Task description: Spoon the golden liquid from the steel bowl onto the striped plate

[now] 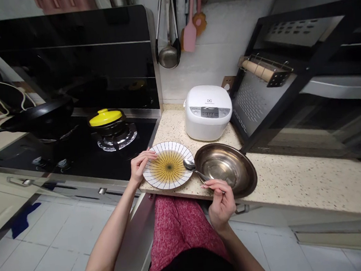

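Note:
A round plate [184, 178] with dark radiating lines sits near the counter's front edge, its middle yellowish. Against its left rim rests my left hand [141, 165], the fingers stretched out along the edge. My right hand [221, 202] is closed around the handle of a metal spoon [189, 165]. The spoon's bowl is over the plate's right rim, and its handle crosses the near left side of a wide metal basin [246, 167]. The basin stands directly right of the plate; a shiny patch shows at its bottom.
Behind the basin stands a white rice cooker [208, 113]. On the stove to the left are a small pot with a yellow lid [105, 117] and a dark wok [39, 115]. Ladles [168, 56] and a pink spatula [189, 36] hang on the wall. A black rack [261, 115] rises at the right.

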`<state>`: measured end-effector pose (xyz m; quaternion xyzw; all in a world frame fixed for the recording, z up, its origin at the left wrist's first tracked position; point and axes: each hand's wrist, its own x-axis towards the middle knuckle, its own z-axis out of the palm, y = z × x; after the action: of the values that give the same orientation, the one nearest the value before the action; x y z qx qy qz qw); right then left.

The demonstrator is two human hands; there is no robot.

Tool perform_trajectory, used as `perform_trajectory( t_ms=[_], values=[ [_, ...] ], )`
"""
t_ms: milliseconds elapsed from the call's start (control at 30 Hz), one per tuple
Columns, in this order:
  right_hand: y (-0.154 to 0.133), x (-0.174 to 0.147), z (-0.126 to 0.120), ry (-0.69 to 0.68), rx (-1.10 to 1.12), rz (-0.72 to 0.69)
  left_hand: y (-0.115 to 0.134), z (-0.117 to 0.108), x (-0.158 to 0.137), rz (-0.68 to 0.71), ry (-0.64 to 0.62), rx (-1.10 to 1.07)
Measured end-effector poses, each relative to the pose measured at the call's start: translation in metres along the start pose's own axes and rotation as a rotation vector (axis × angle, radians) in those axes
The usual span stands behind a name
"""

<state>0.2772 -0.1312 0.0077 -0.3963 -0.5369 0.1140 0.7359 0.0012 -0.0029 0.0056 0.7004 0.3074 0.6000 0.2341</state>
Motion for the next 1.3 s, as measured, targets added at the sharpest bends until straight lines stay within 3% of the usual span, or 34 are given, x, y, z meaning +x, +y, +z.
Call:
perform_trajectory(
  t_ms=[700, 1033, 1300],
  values=[
    [0.007, 0.017, -0.027, 0.104, -0.095, -0.023, -0.003, -0.001, 0.0, 0.001, 0.0, -0.011],
    [0.008, 0.023, -0.032, -0.005, -0.243, -0.174, -0.003, -0.001, 0.0, -0.005, 0.003, -0.016],
    [0.007, 0.028, -0.032, -0.133, -0.351, -0.396, -0.003, -0.001, 0.0, 0.0, 0.004, -0.01]
  ],
)
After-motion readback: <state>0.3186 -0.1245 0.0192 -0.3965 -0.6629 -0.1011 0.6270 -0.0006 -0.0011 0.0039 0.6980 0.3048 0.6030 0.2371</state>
